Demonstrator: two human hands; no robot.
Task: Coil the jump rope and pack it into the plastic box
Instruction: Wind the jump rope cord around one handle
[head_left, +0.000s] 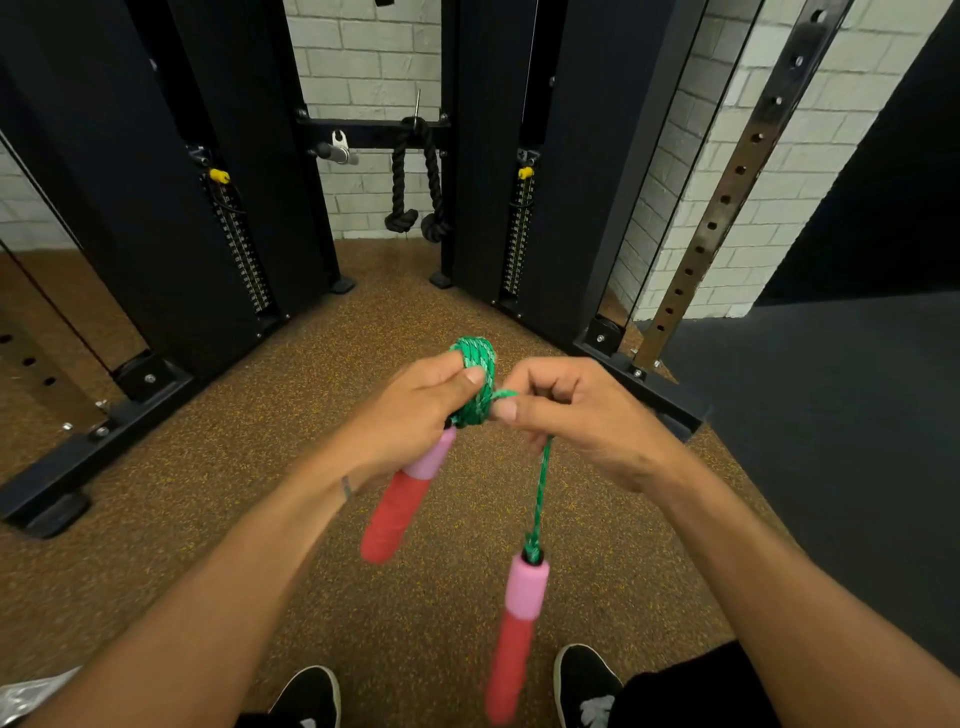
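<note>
Head view, centre of frame: left hand (415, 410) is clenched round a tight green rope coil (475, 376), thumb pressed on the wraps, w/ one red-and-pink handle (402, 499) sticking out below the fist toward lower centre. Right hand (582, 415) sits just beside it, fingers curled, thumb and forefinger pinching the free strand (540, 488) where it leaves the coil. That strand drops straight down to the second handle (514, 634), which dangles above the shoes at bottom centre.

Looks like the last wraps, so coiling is nearly done; only a short tail is left.

To do it well, imo:
- keep the left thumb down on the coil so the turns don't spring loose
- feed the tail w/ light tension, laying each turn next to the last, not across it
- steady the hanging handle; its swing will tug the strand
- tuck the end under a wrap, or lay both handles side by side, before letting go

Plastic box: can't tell where it is. Something pale and clear shows at the bottom left corner, but it's too cropped to name.
</note>
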